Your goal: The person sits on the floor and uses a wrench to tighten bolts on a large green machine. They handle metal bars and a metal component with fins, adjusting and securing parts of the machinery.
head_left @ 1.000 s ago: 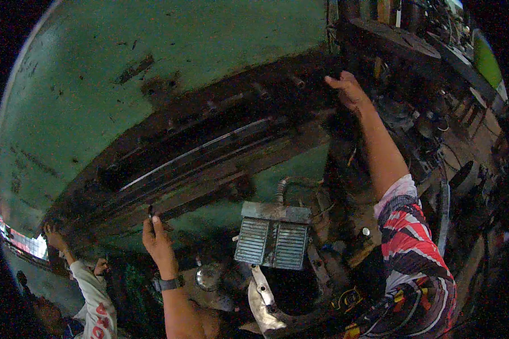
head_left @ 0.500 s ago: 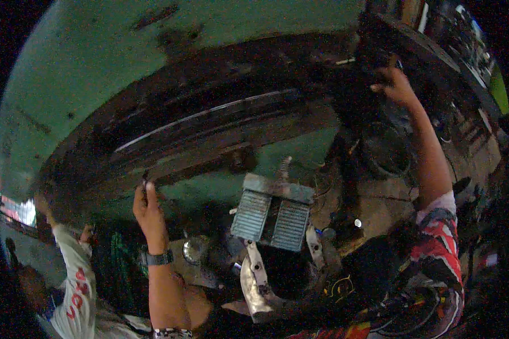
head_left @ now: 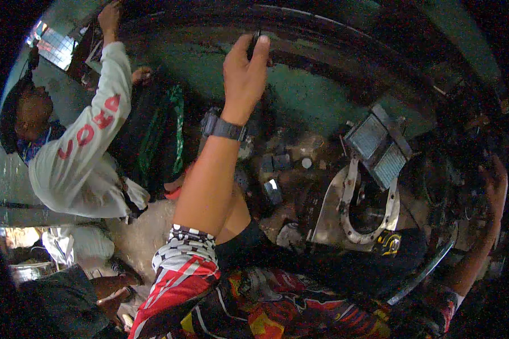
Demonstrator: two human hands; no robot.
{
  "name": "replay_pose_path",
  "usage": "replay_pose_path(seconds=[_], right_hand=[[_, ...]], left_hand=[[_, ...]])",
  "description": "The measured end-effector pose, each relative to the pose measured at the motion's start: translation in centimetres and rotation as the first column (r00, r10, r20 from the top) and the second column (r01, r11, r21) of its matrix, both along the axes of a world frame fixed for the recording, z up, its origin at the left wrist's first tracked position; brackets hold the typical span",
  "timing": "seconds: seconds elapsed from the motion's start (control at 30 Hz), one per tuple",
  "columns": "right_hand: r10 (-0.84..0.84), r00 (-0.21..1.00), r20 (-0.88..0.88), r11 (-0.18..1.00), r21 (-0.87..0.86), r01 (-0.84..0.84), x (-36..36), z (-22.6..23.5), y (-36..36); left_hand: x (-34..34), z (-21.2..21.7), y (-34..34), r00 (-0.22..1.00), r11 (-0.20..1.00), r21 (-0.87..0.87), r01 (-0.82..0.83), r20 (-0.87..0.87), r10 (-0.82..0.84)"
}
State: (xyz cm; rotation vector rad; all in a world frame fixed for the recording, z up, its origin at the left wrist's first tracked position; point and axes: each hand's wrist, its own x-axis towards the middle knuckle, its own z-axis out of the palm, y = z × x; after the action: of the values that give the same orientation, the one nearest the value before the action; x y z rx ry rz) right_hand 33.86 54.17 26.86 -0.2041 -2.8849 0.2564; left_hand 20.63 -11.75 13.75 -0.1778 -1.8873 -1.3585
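Observation:
My left hand (head_left: 246, 76) is raised at the top middle, a dark watch on its wrist. Thumb and fingers pinch a small, slim dark object (head_left: 255, 44) whose kind I cannot make out. Behind it runs a long dark beam or ledge (head_left: 300, 55) along a green wall. At the far right, my right hand (head_left: 495, 178) reaches into a dark, cluttered area. Its fingers are too dim to show whether they hold anything.
A finned metal block (head_left: 373, 142) stands beside a metal frame with a U-shaped opening (head_left: 348, 217). At left, a person in a white long-sleeved shirt (head_left: 90, 135) reaches up. Dark green cloth (head_left: 164, 133) hangs next to them. Small boxes (head_left: 276, 163) lie on the floor.
The view has swung left, so the person in white shows more fully and the finned block sits farther right. My left hand still pinches the small dark object; my right is at the far right edge.

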Motion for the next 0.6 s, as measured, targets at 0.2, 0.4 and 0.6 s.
replay_pose_path(seconds=[0.2,0.4,0.6], right_hand=[[0.320,0.939,-0.128,0.946,0.001,-0.323,2.4,4.1,-14.8],[0.811,0.583,-0.059,0.584,0.010,-0.812,-2.6,1.1,-34.8],[0.869,0.343,0.357,0.302,0.166,-0.939,-4.0,-6.1,-48.4]], left_hand=[[-1.2,0.6,-2.9,0.997,0.998,0.056,-0.011,0.081,0.006],[1.1,-0.6,-7.7,0.997,0.998,0.004,-0.066,0.038,0.066],[5.0,1.7,-5.9,0.971,0.977,0.058,0.206,-0.131,-0.197]])
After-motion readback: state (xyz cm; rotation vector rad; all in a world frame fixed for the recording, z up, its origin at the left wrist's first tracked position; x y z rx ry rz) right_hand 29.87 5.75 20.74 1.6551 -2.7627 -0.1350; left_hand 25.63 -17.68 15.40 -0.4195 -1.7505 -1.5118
